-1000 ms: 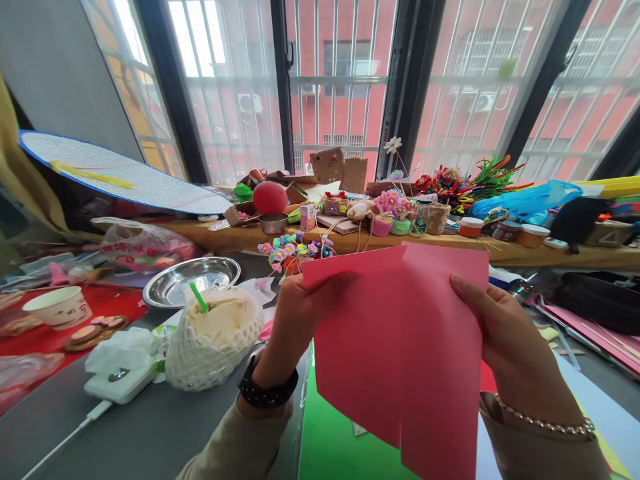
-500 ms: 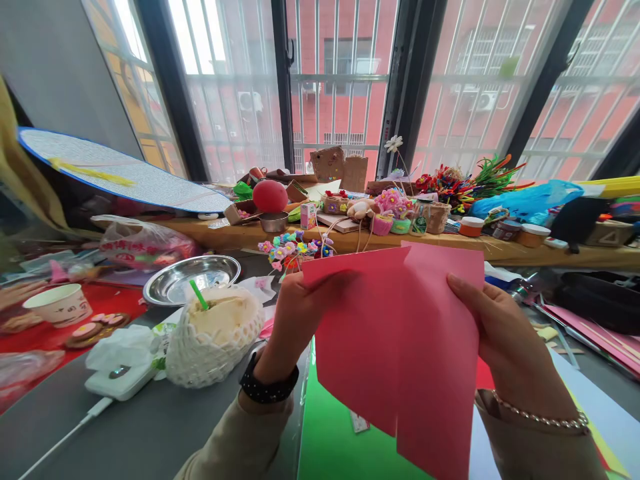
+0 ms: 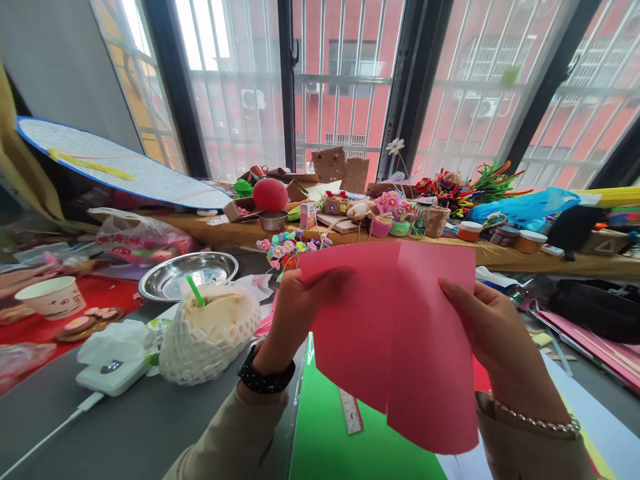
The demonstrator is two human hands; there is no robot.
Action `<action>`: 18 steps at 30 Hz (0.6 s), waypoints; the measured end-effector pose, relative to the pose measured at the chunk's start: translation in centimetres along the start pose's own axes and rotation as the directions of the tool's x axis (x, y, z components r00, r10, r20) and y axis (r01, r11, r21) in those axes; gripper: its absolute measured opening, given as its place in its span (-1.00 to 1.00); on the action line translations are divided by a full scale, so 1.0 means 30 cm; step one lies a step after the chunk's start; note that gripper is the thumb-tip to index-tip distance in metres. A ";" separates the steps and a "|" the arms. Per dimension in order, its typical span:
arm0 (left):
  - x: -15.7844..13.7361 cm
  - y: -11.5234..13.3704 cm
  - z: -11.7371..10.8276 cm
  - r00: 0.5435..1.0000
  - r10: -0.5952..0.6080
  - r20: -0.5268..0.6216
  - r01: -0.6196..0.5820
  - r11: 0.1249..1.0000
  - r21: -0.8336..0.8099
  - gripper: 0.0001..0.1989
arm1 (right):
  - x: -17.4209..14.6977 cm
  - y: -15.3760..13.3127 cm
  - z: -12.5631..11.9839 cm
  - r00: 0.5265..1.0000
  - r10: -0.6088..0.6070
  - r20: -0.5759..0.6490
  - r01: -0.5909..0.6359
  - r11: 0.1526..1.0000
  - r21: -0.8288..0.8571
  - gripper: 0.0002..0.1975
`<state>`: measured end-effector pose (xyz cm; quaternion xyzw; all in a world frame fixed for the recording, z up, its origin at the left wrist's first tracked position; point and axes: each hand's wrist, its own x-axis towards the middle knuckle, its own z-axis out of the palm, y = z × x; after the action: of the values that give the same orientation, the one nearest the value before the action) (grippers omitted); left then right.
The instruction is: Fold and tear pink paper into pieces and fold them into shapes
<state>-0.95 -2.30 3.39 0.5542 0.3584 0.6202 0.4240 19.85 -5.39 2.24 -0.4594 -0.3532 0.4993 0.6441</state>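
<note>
Both my hands hold up pink paper, which looks like two sheets overlapping along a line near the middle. My left hand, with a dark dotted band at the wrist, pinches the left part, its thumb on the near face. On the other side my right hand grips the right edge, thumb in front and fingers behind. Beneath the paper lies a green sheet, and on it a short white ruler, partly covered by the pink paper.
Left of my arm stand a coconut in white foam netting, a metal plate, a paper cup and a white corded device. A person's hand shows at far left. Crafts and a red balloon line the sill.
The two pink pieces have shifted together; their top edges now line up more closely and the lower edges have risen. More of the ruler shows beneath. Both hands keep their grip.
</note>
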 end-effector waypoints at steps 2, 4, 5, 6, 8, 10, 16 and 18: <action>-0.002 0.008 0.003 0.999 -0.032 -0.022 0.031 0.999 -0.035 -0.87 | -0.010 -0.004 -0.003 1.000 0.000 0.021 0.001 0.998 -0.056 -0.84; 0.001 0.009 -0.001 0.998 -0.066 0.012 0.066 0.997 -0.040 -0.84 | -0.018 -0.005 -0.007 1.000 -0.015 0.013 0.016 0.993 -0.113 -0.83; 0.003 0.009 -0.007 0.996 -0.083 0.043 0.084 0.996 -0.033 -0.82 | -0.021 -0.005 -0.009 0.999 -0.044 -0.010 0.042 0.989 -0.139 -0.82; 0.007 0.007 -0.013 0.992 -0.102 0.080 0.104 0.994 -0.023 -0.80 | -0.024 -0.004 -0.011 0.996 -0.081 -0.036 0.074 0.983 -0.167 -0.82; 0.014 0.004 -0.026 0.976 -0.136 0.169 0.136 0.991 0.014 -0.77 | -0.028 -0.005 -0.013 0.986 -0.146 -0.079 0.126 0.967 -0.222 -0.82; 0.019 0.003 -0.036 0.961 -0.146 0.235 0.136 0.989 0.058 -0.76 | -0.032 -0.009 -0.011 0.983 -0.156 -0.096 0.127 0.958 -0.258 -0.82; 0.018 0.005 -0.037 0.987 -0.004 0.162 -0.013 0.995 0.101 -0.84 | -0.033 -0.010 -0.001 0.983 -0.143 -0.115 0.117 0.970 -0.212 -0.87; 0.014 0.010 -0.039 0.988 0.017 0.151 -0.036 0.992 0.125 -0.86 | -0.028 -0.006 0.001 0.988 -0.119 -0.095 0.104 0.983 -0.150 -0.91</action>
<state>-2.15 -1.99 3.66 0.6299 0.3569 0.5584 0.4051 19.66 -6.20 2.43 -0.5096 -0.3801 0.4109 0.6535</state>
